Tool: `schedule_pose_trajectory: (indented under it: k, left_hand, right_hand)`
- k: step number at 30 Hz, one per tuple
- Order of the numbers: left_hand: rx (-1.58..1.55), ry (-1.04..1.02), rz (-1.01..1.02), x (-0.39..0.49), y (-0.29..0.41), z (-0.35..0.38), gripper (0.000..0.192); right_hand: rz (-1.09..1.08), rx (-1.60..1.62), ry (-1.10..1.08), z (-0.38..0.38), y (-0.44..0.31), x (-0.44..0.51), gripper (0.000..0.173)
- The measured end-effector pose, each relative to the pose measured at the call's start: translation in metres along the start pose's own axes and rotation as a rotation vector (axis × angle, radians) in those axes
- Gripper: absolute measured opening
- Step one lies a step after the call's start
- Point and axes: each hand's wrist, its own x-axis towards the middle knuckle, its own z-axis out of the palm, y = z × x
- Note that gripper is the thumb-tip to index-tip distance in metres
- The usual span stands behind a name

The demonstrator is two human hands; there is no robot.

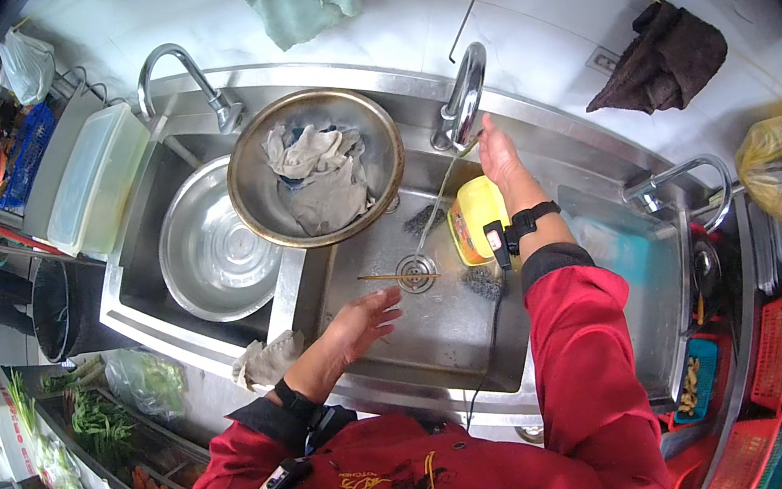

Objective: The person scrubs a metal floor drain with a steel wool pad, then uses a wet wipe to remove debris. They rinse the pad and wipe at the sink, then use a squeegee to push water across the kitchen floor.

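Note:
My left hand hovers over the near left part of the middle steel sink, its fingers loosely spread and nothing in them. At the base of the middle chrome faucet is my right hand, seen edge-on; whether it touches the faucet is hidden. A thin stream of water falls from this faucet towards the drain strainer. Across the strainer lies a thin wooden stick. Beside my right wrist stands a yellow plastic tub, with scouring pads near it.
A steel basin holding grey cloths rests over the sink divider. Another steel basin sits in the left sink. A crumpled rag lies on the front rim. The right sink holds something turquoise. A black cable hangs from my right wrist.

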Motion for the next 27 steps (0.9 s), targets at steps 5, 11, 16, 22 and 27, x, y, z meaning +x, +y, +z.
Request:
schedule_pose_trajectory:
  k: [5, 11, 16, 22, 27]
  left_hand:
    - [1.012, 0.232, -0.009, 0.003, -0.026, -0.007, 0.052]
    - [1.545, 0.402, 0.364, 0.019, -0.049, -0.026, 0.052]
    - [1.970, 0.253, 0.205, 0.012, -0.021, 0.010, 0.042]
    - [2.607, 0.364, -0.146, 0.037, -0.010, 0.081, 0.052]
    - [2.688, 0.302, 0.403, 0.091, -0.049, 0.063, 0.057]
  right_hand:
    - [-0.239, 0.199, 0.274, 0.037, -0.051, -0.099, 0.073]
    - [-0.514, 0.463, 0.074, 0.061, -0.090, -0.239, 0.075]
    - [-0.611, 0.338, -0.089, 0.073, -0.082, -0.288, 0.077]
    - [-1.015, -0.591, -0.079, 0.094, -0.002, -0.275, 0.076]
    - [-1.007, -0.761, -0.098, 0.129, 0.055, -0.263, 0.075]
